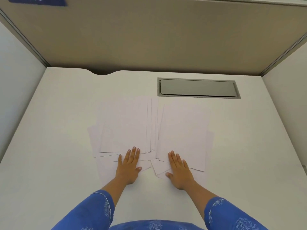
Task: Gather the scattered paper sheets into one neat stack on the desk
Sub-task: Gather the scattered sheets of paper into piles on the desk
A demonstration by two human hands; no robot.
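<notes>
Near the front edge of the counter (49, 113) the paper sheets (126, 128) lie fanned out, with the left hand (128, 166) and right hand (178, 170) flat, grip wide and holding nothing, so a quick push could crumple them.

desk (58, 130) bare left, right | partition walls (149, 39) close back | cable hatch (198, 87) flush

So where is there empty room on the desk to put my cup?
Bare desk lies left of the paper sheets, and right of them below the grey hatch. The middle is crowded with sheets and both hands.
</notes>
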